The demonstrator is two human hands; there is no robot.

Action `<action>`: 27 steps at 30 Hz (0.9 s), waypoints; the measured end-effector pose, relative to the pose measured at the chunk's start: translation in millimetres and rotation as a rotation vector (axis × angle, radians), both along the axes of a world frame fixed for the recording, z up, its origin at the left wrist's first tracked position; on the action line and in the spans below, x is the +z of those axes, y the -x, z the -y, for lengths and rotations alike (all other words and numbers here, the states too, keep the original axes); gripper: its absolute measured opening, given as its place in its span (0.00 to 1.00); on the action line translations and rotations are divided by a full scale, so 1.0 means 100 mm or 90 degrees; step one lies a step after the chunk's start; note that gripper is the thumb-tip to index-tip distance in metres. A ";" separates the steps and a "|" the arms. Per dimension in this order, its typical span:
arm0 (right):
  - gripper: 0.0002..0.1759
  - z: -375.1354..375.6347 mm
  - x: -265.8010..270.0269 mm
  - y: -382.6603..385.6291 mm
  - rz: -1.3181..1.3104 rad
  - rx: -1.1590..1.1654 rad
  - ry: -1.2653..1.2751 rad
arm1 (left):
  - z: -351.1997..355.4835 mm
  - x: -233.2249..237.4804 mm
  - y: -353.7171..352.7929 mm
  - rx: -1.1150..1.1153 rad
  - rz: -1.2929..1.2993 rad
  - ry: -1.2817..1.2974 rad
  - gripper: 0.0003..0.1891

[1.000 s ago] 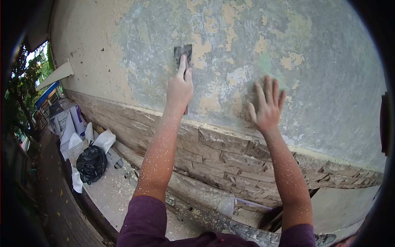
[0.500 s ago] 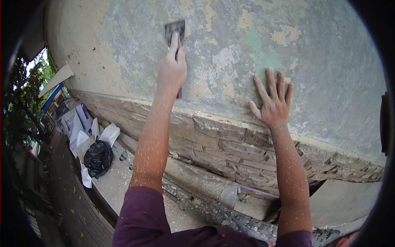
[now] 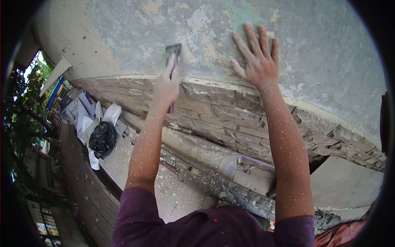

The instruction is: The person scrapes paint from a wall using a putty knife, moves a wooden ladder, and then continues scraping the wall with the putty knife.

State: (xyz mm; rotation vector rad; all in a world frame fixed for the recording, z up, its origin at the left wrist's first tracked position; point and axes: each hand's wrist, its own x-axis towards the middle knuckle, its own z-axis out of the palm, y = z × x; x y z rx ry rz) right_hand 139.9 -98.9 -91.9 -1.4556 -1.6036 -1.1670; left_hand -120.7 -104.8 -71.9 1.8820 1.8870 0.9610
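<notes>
My left hand is closed around the handle of a scraper, one finger stretched along its blade. The blade lies at the wall, low on the painted part; motion blurs it a little, so contact is hard to tell. To the right, my right hand rests flat against the same wall with its fingers spread, just below a pale green patch. The wall is grey with cream and whitish patches of worn paint. Pale flakes dot both forearms.
Below the painted wall runs a band of rough stone. At its foot lie dusty pipes. On the left are a black plastic bag, white sheets and a paved path. Reddish cloth shows at lower right.
My left hand has drawn the scraper down the wall, towards the stone band. The camera view has tilted downward, and my right hand still lies flat on the wall.
</notes>
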 end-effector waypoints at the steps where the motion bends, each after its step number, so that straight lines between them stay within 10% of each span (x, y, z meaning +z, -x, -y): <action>1: 0.35 0.01 -0.01 0.01 0.005 -0.004 0.002 | 0.00 -0.46 0.09 -0.030 -0.045 -0.087 0.23; 5: 0.35 -0.05 0.01 0.01 0.004 0.002 -0.016 | -0.06 -1.24 0.23 -0.065 -0.082 -0.183 0.23; 15: 0.36 -0.01 -0.02 0.02 0.022 0.001 -0.006 | 0.21 -0.73 -0.40 -0.044 -0.021 -0.121 0.24; 27: 0.40 0.11 0.05 -0.02 0.009 0.053 0.101 | 1.64 -1.60 -0.88 -0.199 0.134 0.017 0.26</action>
